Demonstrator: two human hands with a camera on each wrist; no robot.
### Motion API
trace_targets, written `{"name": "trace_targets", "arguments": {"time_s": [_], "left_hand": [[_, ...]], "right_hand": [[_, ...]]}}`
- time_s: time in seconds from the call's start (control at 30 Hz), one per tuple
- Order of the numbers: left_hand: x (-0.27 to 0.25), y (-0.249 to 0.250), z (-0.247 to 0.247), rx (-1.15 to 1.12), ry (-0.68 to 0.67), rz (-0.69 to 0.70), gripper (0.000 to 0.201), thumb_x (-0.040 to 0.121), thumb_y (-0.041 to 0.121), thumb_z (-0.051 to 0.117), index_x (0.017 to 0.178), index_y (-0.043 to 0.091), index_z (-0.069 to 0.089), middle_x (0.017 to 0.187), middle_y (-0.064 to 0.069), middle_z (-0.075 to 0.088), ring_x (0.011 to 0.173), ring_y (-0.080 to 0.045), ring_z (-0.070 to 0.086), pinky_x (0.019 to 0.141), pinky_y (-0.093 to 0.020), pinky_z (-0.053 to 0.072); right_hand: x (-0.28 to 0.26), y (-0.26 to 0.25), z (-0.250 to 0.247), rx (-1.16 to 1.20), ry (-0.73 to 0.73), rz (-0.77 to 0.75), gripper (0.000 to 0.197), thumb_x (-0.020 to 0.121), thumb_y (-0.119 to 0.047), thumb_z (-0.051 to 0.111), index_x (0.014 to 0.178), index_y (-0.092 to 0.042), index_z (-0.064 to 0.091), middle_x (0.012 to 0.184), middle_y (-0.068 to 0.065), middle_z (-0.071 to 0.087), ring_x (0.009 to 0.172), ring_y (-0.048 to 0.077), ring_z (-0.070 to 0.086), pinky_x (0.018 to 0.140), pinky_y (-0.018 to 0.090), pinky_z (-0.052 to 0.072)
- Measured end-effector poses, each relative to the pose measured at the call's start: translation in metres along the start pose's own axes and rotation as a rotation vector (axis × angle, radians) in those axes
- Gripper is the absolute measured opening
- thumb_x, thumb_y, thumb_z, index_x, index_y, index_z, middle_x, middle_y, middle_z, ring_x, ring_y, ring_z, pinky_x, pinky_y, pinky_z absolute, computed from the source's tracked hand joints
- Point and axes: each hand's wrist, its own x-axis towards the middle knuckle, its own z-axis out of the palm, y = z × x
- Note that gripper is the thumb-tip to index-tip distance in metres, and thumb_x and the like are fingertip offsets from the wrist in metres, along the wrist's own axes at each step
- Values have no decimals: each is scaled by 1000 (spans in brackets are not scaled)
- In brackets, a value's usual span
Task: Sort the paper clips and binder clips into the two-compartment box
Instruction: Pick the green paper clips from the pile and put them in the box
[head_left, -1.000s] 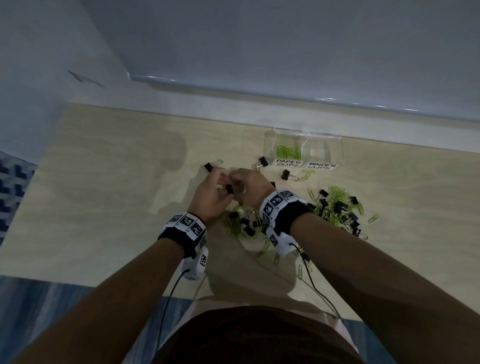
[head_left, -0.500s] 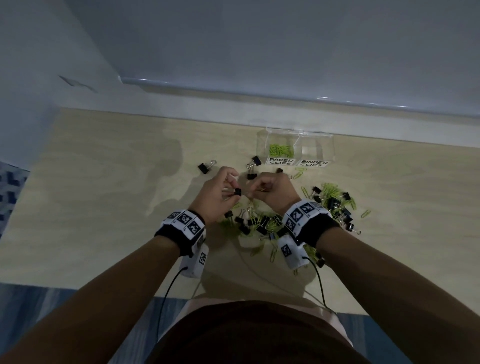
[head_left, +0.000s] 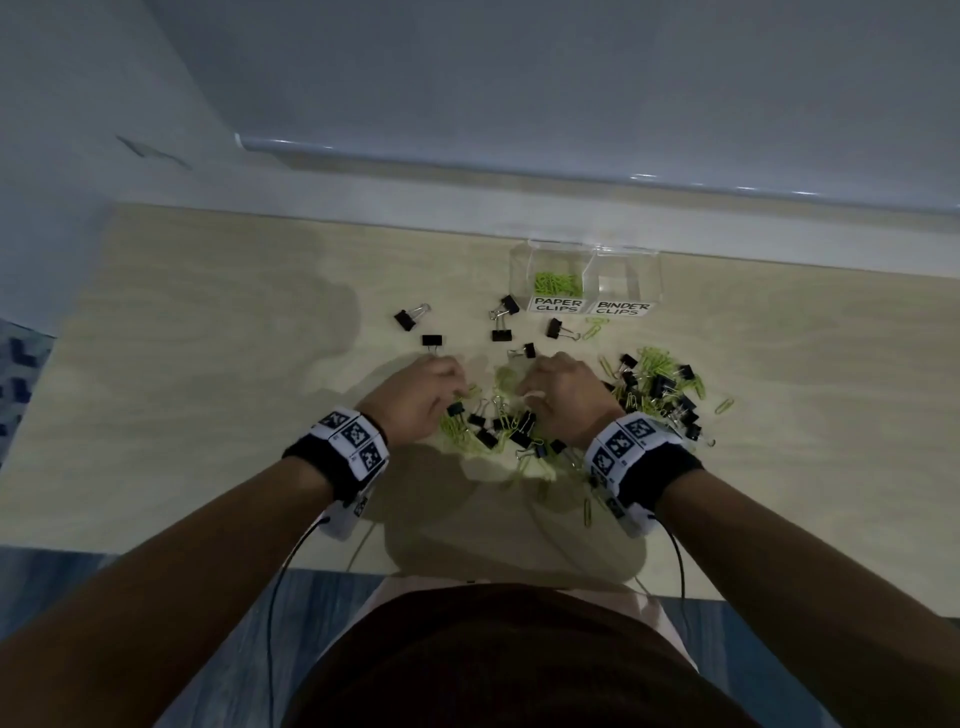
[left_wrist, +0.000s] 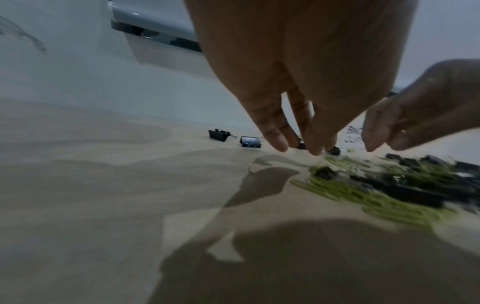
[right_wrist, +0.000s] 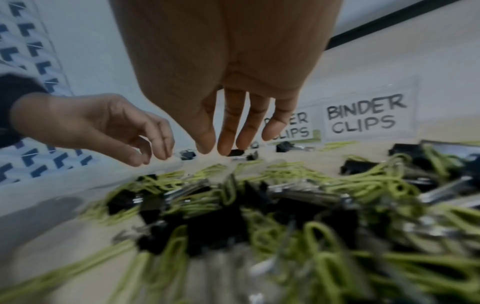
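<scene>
1. The table (head_left: 208, 364) is pale wood-grain, matt and smooth.
2. The two-compartment box (head_left: 631, 270) is clear, glossy plastic with white paper labels (right_wrist: 369, 119).
3. The binder clips (head_left: 501, 334) have matt black bodies and shiny metal wire handles.
4. The paper clips (head_left: 556, 283) look coated in smooth lime-green plastic.
5. The wristbands (head_left: 324, 457) are black cloth.

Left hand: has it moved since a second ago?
Yes. The left hand has parted from the right hand, leftward away from the box, no longer pinching a binder clip; its fingers hang over the pile.
</scene>
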Motion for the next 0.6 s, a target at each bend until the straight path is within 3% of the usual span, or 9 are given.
{"name": "trace_targets", "arguments": {"time_s": [0.1,0.17,0.27,0.4,0.5,0.6], "left_hand": [[-5,1,9,118,-147,21,40,83,-4,54,117,15,63,118,0,57,108,-20,46,94,-27,40],[-5,1,11,171,-157,42,38,83,-1,56,117,14,62,117,-1,59,106,-22,48,92,-30,43],[-4,2,11,174,-119,28,33,84,3,59,116,12,62,112,-4,57,102,-23,48,89,-35,45],[-3,2,6,72,-134,-35,17,85,8,59,102,10,65,101,-4,53,89,-18,52,84,-35,47],[4,0,-1,-85,-26,-127,8,82,7,63,86,13,64,89,0,53,76,-15,55,77,-34,51],[16,-6,-9,-125,156,-237,9,82,10,66,90,11,63,93,-6,60,81,-18,59,79,-38,53]], "right_hand": [[-2,-19,8,-55,-137,44,29,85,-37,59,110,-24,63,109,-1,58,104,21,48,91,40,42],[-4,-28,15,-99,-177,84,39,82,-44,61,115,-24,57,113,1,55,107,23,46,92,40,41],[-6,-33,22,-78,-154,119,42,80,-37,65,118,-24,54,116,3,53,111,25,45,94,43,40],[-10,-26,21,-10,-128,143,16,79,-22,63,95,-19,62,103,3,57,101,25,51,88,39,44],[-17,-12,19,152,-88,186,10,78,-19,70,87,-20,66,96,-1,64,91,20,58,85,37,50],[-25,-1,14,381,-10,280,9,77,-20,75,83,-19,68,85,-9,65,78,7,59,73,20,47]]}}
